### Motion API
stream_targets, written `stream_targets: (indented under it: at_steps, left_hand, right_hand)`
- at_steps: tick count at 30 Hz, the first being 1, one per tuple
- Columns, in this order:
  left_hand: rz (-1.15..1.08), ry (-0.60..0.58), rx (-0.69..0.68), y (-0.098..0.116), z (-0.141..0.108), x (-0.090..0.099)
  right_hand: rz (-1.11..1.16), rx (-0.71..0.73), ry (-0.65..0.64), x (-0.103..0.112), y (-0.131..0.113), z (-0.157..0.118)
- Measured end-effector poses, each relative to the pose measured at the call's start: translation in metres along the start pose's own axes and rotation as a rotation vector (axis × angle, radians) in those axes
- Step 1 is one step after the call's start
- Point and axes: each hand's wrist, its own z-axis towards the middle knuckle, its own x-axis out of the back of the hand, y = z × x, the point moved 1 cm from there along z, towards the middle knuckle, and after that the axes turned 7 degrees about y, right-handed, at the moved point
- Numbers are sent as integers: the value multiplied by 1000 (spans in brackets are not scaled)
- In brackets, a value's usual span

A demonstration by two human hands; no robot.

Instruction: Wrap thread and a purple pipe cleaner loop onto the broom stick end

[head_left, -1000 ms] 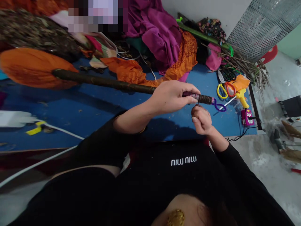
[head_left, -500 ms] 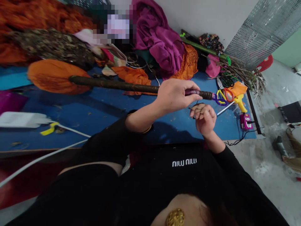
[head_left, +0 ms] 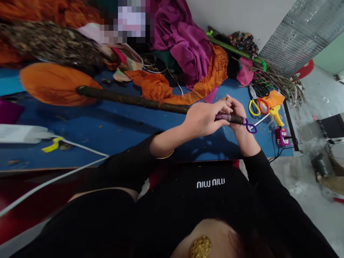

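Observation:
My left hand (head_left: 204, 117) is wrapped round a long dark brown stick (head_left: 145, 103), near its right end. That end has purple and dark wrapping and a purple loop (head_left: 251, 127). At the far left the stick meets a flat oval (head_left: 53, 84) covered in orange cloth. My right hand (head_left: 238, 111) is behind the wrapped end, its curled fingers against my left fingertips. Whatever it pinches is hidden.
Scissors (head_left: 258, 106) with yellow and red handles lie right, near a yellow glue gun (head_left: 276, 114) and a purple box (head_left: 282, 137). Magenta cloth (head_left: 185, 43), orange cloth (head_left: 199, 95) and twigs (head_left: 285, 80) cover the back of the blue table (head_left: 129, 143). A white cable (head_left: 53, 184) crosses lower left.
My right hand has moved up from below the stick and round behind its wrapped end, meeting my left fingertips. The stick and my left hand have shifted slightly down.

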Motion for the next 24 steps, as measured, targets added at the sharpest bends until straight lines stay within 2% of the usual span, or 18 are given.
stream_targets:
  at_steps: [4,9,14,19,24]
  left_hand:
    - [36,-19,-33,-5,-3,-2]
    - [44,-27,-51,-6,-5,-7]
    - [37,-58,-46,-9,-3,-8]
    - [76,-94,17,-10,-1,-5]
    - [-9,-48,-76,-13,-2,-6]
  right_hand:
    - [39,-63,-82,-1,-20,-2]
    - [-76,27,-187,7,-28,-3]
    - [-113,103,-229,6,-32,-9]
    - [-420,332,-260,4,-64,-32]
    - [-703,620,-170,9,-86,-55]
